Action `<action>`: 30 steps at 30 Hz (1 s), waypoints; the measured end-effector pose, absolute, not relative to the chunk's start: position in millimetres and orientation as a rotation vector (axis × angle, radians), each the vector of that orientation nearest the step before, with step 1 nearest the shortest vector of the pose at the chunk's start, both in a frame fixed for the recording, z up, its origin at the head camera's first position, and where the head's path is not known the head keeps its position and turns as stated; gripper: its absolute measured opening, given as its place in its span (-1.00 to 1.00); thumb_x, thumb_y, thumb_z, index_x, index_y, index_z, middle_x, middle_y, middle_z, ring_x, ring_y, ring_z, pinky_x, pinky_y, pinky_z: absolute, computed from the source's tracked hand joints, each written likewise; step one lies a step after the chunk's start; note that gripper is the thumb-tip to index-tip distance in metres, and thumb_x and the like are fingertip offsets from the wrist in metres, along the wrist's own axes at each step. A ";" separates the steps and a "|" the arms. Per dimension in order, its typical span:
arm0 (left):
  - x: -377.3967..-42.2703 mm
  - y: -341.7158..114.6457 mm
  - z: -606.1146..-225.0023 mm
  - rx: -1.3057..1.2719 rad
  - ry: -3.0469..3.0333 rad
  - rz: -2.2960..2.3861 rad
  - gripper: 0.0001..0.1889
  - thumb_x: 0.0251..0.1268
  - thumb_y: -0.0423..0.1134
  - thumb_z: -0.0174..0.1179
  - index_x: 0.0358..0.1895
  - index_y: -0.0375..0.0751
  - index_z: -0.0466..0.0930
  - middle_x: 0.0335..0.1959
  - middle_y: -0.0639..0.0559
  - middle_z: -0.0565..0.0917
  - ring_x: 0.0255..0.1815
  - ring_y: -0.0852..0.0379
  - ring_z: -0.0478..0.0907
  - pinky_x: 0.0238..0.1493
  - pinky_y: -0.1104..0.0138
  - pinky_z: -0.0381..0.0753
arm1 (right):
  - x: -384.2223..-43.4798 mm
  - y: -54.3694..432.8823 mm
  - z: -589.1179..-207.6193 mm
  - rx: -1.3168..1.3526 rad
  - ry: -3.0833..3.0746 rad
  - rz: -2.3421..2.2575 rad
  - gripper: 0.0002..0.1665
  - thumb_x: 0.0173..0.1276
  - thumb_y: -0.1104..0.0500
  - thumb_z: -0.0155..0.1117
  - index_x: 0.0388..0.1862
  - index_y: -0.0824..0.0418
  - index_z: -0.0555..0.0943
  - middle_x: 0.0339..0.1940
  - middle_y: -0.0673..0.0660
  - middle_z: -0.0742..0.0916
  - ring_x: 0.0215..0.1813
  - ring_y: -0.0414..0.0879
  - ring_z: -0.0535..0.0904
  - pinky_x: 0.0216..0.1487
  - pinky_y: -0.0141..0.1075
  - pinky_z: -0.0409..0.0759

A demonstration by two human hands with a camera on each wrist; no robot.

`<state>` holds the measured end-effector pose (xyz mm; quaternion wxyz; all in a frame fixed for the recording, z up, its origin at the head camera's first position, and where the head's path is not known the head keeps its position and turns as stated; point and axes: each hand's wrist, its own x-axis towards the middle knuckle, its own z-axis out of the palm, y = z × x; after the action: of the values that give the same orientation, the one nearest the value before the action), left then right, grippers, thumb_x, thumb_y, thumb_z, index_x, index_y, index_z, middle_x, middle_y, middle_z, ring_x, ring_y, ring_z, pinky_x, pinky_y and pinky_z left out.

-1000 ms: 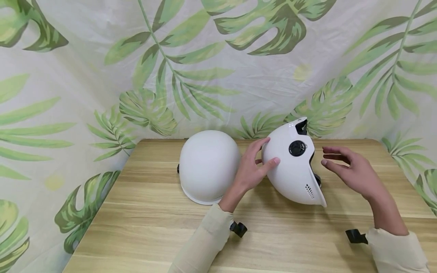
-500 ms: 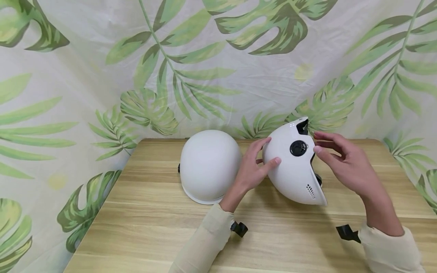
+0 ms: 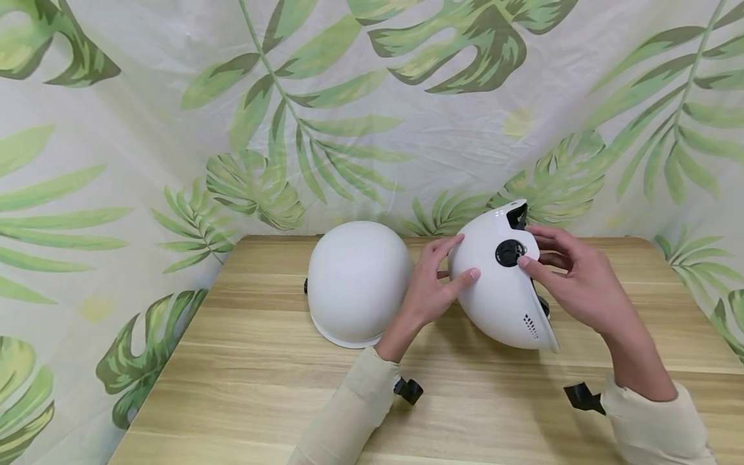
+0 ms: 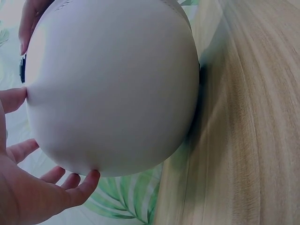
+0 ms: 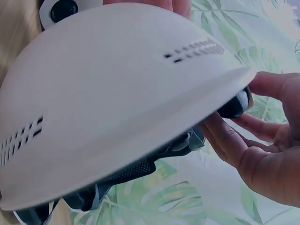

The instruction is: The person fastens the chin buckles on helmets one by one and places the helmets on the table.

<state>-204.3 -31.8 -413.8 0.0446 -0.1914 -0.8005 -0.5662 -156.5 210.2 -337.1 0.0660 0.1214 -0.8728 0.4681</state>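
Observation:
A white helmet (image 3: pixel 488 290) is tilted on its side over the wooden table (image 3: pixel 465 407), its opening facing right. My left hand (image 3: pixel 430 287) holds the rounded crown, thumb and fingers spread across the shell, fingertips on its surface in the left wrist view. At the open edge, my right hand (image 3: pixel 575 281) pinches the rim beside a round black piece (image 3: pixel 509 253), thumb outside and fingers behind the shell. Below the brim, the right wrist view shows black inner fittings (image 5: pixel 136 171) and slotted vents (image 5: pixel 194 49).
Another white helmet (image 3: pixel 357 278) sits dome up just left of my left hand. Black wrist mounts (image 3: pixel 409 391) stick out from both sleeves. A leaf-patterned cloth (image 3: pixel 325 97) hangs behind the table's far edge.
My right hand has moved left from beside the helmet to its edge, and its thumb and fingers have closed there. My left hand and both helmets have stayed in place.

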 end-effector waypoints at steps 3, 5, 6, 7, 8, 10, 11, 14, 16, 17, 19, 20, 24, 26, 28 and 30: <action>-203.9 -31.4 -413.4 -0.573 -2.447 -1.732 -0.31 0.42 -0.02 0.36 0.59 0.02 0.43 0.53 -0.16 0.38 0.50 -0.08 0.44 0.26 0.08 0.73 | -155.9 207.5 -336.3 0.332 -2.623 1.477 -0.33 0.56 0.14 0.36 0.58 0.16 0.44 0.35 0.35 0.65 0.02 -0.66 0.60 -0.07 -0.62 0.67; -204.0 -31.1 -413.9 -0.568 -2.447 -1.726 -0.30 0.42 -0.01 0.37 0.59 0.01 0.43 0.52 -0.17 0.38 0.50 -0.07 0.44 0.25 0.12 0.73 | -155.7 205.9 -336.8 0.308 -2.603 1.526 -0.34 0.57 0.14 0.34 0.58 0.18 0.44 0.36 0.35 0.63 0.02 -0.64 0.62 -0.08 -0.57 0.71; -204.0 -31.0 -414.0 -0.569 -2.445 -1.723 -0.30 0.42 -0.01 0.37 0.58 0.00 0.43 0.51 -0.17 0.38 0.50 -0.07 0.44 0.24 0.13 0.73 | -155.6 205.3 -337.4 0.297 -2.592 1.555 -0.34 0.57 0.15 0.33 0.58 0.19 0.44 0.36 0.35 0.62 0.03 -0.64 0.63 -0.08 -0.55 0.72; -203.9 -30.9 -414.0 -0.570 -2.446 -1.718 -0.29 0.41 -0.01 0.37 0.59 -0.01 0.43 0.51 -0.17 0.38 0.49 -0.07 0.45 0.24 0.14 0.73 | -155.4 204.9 -338.2 0.289 -2.575 1.586 -0.35 0.58 0.17 0.32 0.58 0.20 0.43 0.35 0.33 0.61 0.04 -0.62 0.65 -0.08 -0.52 0.74; -203.9 -30.8 -414.4 -0.572 -2.445 -1.715 -0.29 0.41 -0.01 0.37 0.58 -0.02 0.43 0.52 -0.17 0.38 0.49 -0.07 0.45 0.23 0.15 0.73 | -155.2 204.7 -339.0 0.279 -2.558 1.616 -0.35 0.59 0.17 0.31 0.59 0.21 0.43 0.35 0.30 0.60 0.05 -0.60 0.66 -0.08 -0.50 0.75; -203.7 -30.5 -415.1 -0.577 -2.440 -1.720 -0.29 0.41 -0.02 0.37 0.58 -0.06 0.42 0.52 -0.17 0.38 0.49 -0.08 0.45 0.25 0.14 0.73 | -155.1 205.3 -341.5 0.254 -2.519 1.667 -0.36 0.60 0.18 0.29 0.59 0.22 0.42 0.32 0.21 0.58 0.05 -0.58 0.68 -0.08 -0.47 0.76; -203.5 -30.5 -415.2 -0.581 -2.435 -1.724 -0.29 0.41 -0.03 0.37 0.58 -0.07 0.42 0.52 -0.17 0.37 0.49 -0.09 0.45 0.27 0.13 0.73 | -154.9 206.1 -342.5 0.241 -2.496 1.692 -0.36 0.60 0.18 0.28 0.59 0.22 0.42 0.30 0.15 0.58 0.05 -0.56 0.69 -0.09 -0.46 0.77; -203.8 -30.5 -416.2 -0.597 -2.407 -1.759 -0.30 0.41 -0.07 0.37 0.57 -0.11 0.42 0.53 -0.17 0.37 0.51 -0.10 0.44 0.35 0.10 0.68 | -155.7 210.6 -346.6 0.200 -2.348 1.869 -0.41 0.57 0.22 0.31 0.53 0.21 0.48 0.18 0.03 0.59 -0.02 -0.48 0.75 -0.13 -0.45 0.78; -204.6 -30.7 -416.6 -0.612 -2.371 -1.799 -0.30 0.41 -0.10 0.38 0.56 -0.15 0.42 0.53 -0.19 0.36 0.52 -0.11 0.43 0.42 0.08 0.63 | -156.5 214.4 -349.3 0.170 -2.220 2.000 -0.46 0.54 0.25 0.35 0.45 0.17 0.55 0.10 0.00 0.61 -0.09 -0.42 0.78 -0.17 -0.45 0.78; -205.1 -30.9 -417.0 -0.615 -2.357 -1.815 -0.30 0.40 -0.11 0.38 0.56 -0.15 0.41 0.52 -0.19 0.37 0.53 -0.11 0.42 0.44 0.09 0.61 | -157.2 216.2 -350.5 0.159 -2.152 2.066 -0.49 0.52 0.28 0.36 0.41 0.15 0.57 0.08 0.00 0.63 -0.12 -0.39 0.78 -0.18 -0.46 0.78; -206.5 -31.6 -418.2 -0.619 -2.332 -1.849 -0.30 0.40 -0.12 0.38 0.56 -0.16 0.40 0.53 -0.20 0.36 0.53 -0.12 0.42 0.46 0.07 0.60 | -158.4 219.2 -352.5 0.144 -2.021 2.178 -0.51 0.49 0.32 0.38 0.36 0.13 0.61 0.04 0.01 0.65 -0.15 -0.34 0.79 -0.21 -0.45 0.78; -207.1 -32.0 -418.9 -0.619 -2.325 -1.863 -0.29 0.39 -0.11 0.38 0.57 -0.15 0.40 0.53 -0.20 0.36 0.53 -0.14 0.42 0.46 0.05 0.60 | -159.1 220.5 -353.3 0.142 -1.976 2.213 -0.52 0.49 0.33 0.38 0.35 0.14 0.61 0.04 0.01 0.67 -0.15 -0.33 0.78 -0.21 -0.45 0.78; -209.4 -34.0 -423.5 -0.615 -2.351 -1.899 -0.22 0.40 0.07 0.34 0.62 -0.06 0.33 0.59 -0.18 0.34 0.55 -0.22 0.42 0.38 -0.07 0.64 | -161.9 224.3 -355.0 0.162 -1.846 2.317 -0.51 0.49 0.38 0.35 0.36 0.21 0.59 0.02 0.02 0.72 -0.13 -0.27 0.79 -0.21 -0.43 0.78; -210.4 -34.3 -425.9 -0.626 -2.362 -1.919 -0.17 0.40 0.18 0.32 0.64 -0.02 0.29 0.63 -0.16 0.32 0.56 -0.24 0.43 0.34 -0.09 0.66 | -163.0 226.0 -355.6 0.173 -1.810 2.351 -0.52 0.49 0.39 0.34 0.36 0.22 0.59 0.01 0.02 0.74 -0.12 -0.25 0.80 -0.22 -0.42 0.79; -211.2 -34.0 -427.8 -0.639 -2.357 -1.944 -0.14 0.39 0.26 0.30 0.66 0.02 0.27 0.64 -0.14 0.31 0.56 -0.24 0.45 0.31 -0.09 0.68 | -164.1 227.4 -356.1 0.180 -1.780 2.380 -0.52 0.50 0.39 0.33 0.36 0.22 0.60 0.00 0.02 0.77 -0.12 -0.23 0.81 -0.22 -0.41 0.79; -211.6 -33.2 -428.3 -0.642 -2.346 -1.952 -0.12 0.38 0.30 0.30 0.66 0.04 0.27 0.64 -0.13 0.32 0.54 -0.23 0.47 0.29 -0.06 0.70 | -165.1 228.9 -356.6 0.188 -1.749 2.409 -0.53 0.50 0.41 0.32 0.35 0.21 0.61 -0.01 0.03 0.78 -0.12 -0.21 0.82 -0.22 -0.39 0.79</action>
<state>-211.6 -33.2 -428.3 0.0117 -0.2058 -0.7523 -0.6258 -165.1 228.9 -356.6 0.0792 0.0629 -0.5844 0.8052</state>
